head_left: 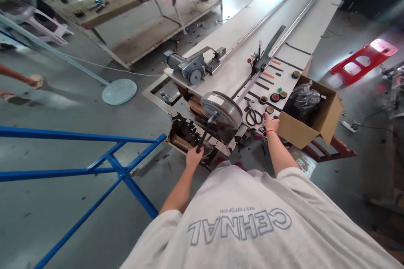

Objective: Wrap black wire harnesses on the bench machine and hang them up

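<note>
My left hand point(193, 157) is closed around a black handle point(202, 141) that points up toward a round metal wheel point(221, 107) at the table's near end. My right hand point(271, 123) lies at the table's near right edge, beside a roll of tape point(269, 109) and black-handled scissors point(253, 116). Its fingers are too small to make out clearly. More tape rolls point(275, 97) sit just beyond it. A grey motor point(179, 65) is mounted left of the wheel. Black and orange strips point(268, 75) lie across the white table point(240, 42).
An open cardboard box point(299, 128) with a dark plastic bag stands right of the table. Blue metal bars point(123, 170) are at the left, near a round white base point(119, 91). A red stool point(362, 62) lies at the right. Another person's foot point(36, 80) shows far left.
</note>
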{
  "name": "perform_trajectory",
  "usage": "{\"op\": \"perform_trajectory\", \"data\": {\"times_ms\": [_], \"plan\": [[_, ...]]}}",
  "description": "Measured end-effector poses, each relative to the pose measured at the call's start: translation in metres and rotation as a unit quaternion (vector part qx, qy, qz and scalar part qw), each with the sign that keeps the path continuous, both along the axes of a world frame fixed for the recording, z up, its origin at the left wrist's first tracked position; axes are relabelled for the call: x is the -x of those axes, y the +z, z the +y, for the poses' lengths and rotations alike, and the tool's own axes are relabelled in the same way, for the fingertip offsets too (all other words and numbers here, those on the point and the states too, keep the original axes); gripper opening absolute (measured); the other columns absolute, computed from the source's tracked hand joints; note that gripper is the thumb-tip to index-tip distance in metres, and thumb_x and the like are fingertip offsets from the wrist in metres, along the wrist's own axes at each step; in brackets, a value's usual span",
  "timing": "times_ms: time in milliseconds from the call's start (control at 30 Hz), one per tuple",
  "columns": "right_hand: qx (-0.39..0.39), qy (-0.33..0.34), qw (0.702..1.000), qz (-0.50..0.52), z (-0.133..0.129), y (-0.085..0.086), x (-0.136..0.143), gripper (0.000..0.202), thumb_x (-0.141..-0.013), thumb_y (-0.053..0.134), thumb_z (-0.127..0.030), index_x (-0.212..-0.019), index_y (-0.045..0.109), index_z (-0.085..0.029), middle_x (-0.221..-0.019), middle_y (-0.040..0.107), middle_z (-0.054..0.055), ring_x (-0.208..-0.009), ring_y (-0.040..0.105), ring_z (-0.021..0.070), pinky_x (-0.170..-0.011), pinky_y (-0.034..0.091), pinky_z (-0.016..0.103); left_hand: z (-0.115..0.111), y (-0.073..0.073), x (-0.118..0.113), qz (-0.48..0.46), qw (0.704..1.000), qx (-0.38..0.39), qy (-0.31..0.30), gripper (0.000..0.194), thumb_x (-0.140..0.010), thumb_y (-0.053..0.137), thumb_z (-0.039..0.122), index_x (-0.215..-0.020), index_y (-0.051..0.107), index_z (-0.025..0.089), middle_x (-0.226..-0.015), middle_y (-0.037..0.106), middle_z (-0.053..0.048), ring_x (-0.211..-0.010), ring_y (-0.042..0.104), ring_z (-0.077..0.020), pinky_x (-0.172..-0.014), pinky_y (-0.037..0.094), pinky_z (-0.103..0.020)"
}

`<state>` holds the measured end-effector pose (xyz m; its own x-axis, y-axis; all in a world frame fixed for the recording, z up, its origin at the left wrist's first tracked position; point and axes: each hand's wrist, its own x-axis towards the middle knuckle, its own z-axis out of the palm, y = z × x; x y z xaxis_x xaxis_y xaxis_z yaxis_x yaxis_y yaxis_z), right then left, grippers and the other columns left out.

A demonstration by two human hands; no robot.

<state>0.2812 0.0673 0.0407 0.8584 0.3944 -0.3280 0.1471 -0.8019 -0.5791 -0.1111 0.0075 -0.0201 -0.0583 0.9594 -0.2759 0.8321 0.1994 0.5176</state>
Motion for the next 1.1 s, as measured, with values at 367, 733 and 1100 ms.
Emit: {"op": "perform_trajectory", "data": {"times_ms": [367,733,1100], "plan": [[-0.007,0.0,1.0,-0.003,0.002,-0.012,-0.003,0.073,-0.078,0.06,-0.062,-0.122,0.048,-0.005,-0.12,0.059,0.027,-0.116,0.057,0.0335,-0.095,0.045,0.037,-0.079,0.034,0.017,-0.107,0.98,-0.14,0.094,0.044,-0.09,0.037,0.049,-0.098,0.064,0.015,-0.085,0.071,-0.009,-0.072,0.066,-0.0197,-0.066,0.049,-0.027],[-0.015,-0.017,1.0,0.008,0.002,-0.011,-0.003,0.075,-0.075,0.063,-0.061,-0.122,0.05,-0.005,-0.118,0.06,0.027,-0.115,0.057,0.0325,-0.093,0.046,0.035,-0.028,0.038,0.0,-0.143,0.978,-0.148,0.042,0.043,-0.091,0.036,0.048,-0.096,0.063,0.016,-0.091,0.072,-0.012,-0.081,0.067,-0.0215,-0.074,0.05,-0.03],[-0.145,0.219,0.952,-0.158,0.042,0.038,0.023,0.055,-0.088,0.054,-0.036,-0.134,0.043,-0.009,-0.138,0.046,0.022,-0.126,0.045,0.0294,-0.106,0.035,0.045,0.019,0.037,-0.023,-0.31,0.948,-0.053,0.047,0.054,-0.088,0.035,0.064,-0.099,0.06,0.017,-0.077,0.069,-0.007,-0.073,0.066,-0.0195,-0.075,0.054,-0.034]]}}
